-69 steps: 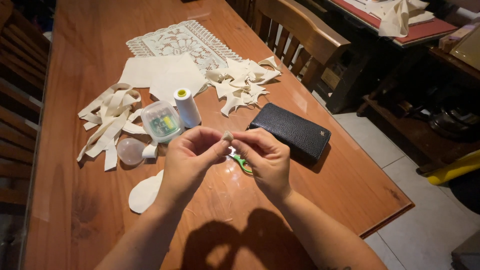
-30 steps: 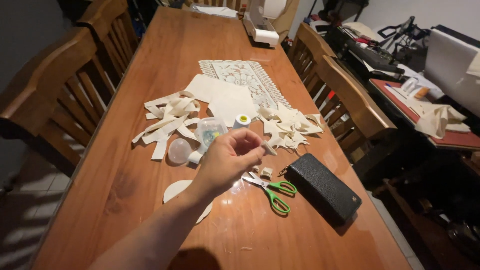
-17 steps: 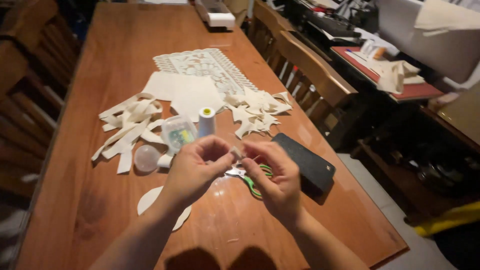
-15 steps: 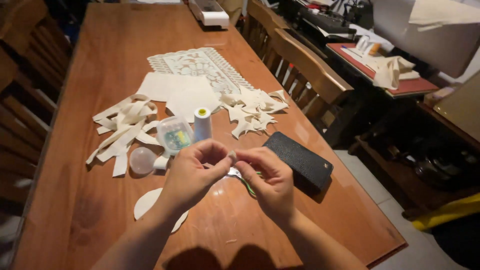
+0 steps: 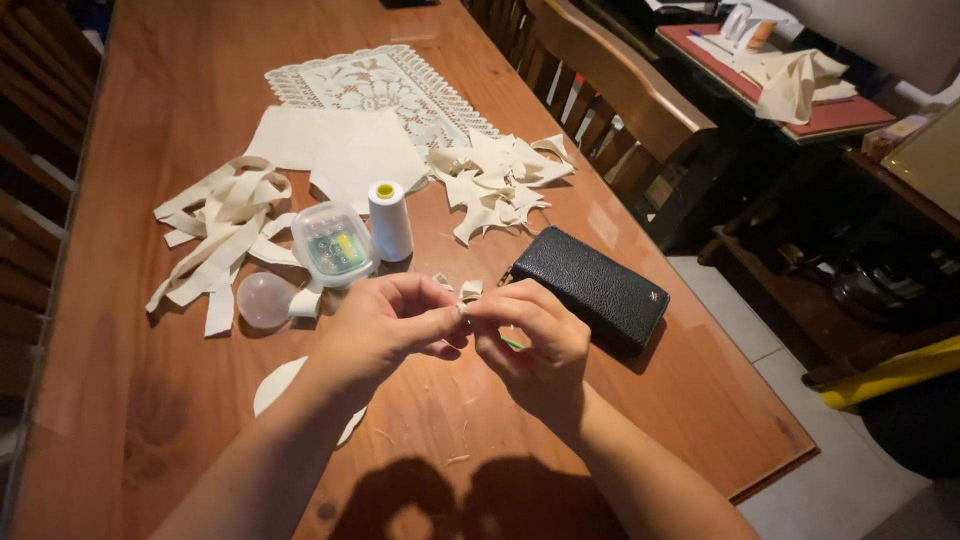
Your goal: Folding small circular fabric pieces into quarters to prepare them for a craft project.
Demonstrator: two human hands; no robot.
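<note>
My left hand [image 5: 385, 325] and my right hand [image 5: 530, 345] meet over the wooden table [image 5: 150, 400], fingertips pinched together on a small cream fabric piece [image 5: 468, 292]. Whether a needle or thread is between the fingers is too small to tell. Just behind the hands stand a white thread spool [image 5: 390, 220] and a small clear plastic box [image 5: 333, 245]. A green scissors handle [image 5: 512, 343] peeks out under my right hand. A round cream fabric cutout [image 5: 278, 385] lies under my left forearm.
A black wallet [image 5: 592, 288] lies right of the hands. Cream fabric strips [image 5: 215, 235], cut scraps [image 5: 495, 180], flat cloth pieces [image 5: 335, 150] and a lace doily [image 5: 375, 85] cover the far table. A clear round lid [image 5: 262, 298] lies by the box. Wooden chairs [image 5: 610, 105] line the right edge.
One second ago only my left hand was raised; my right hand has since joined it and both now pinch the small fabric piece. The view swung back down over the table.
</note>
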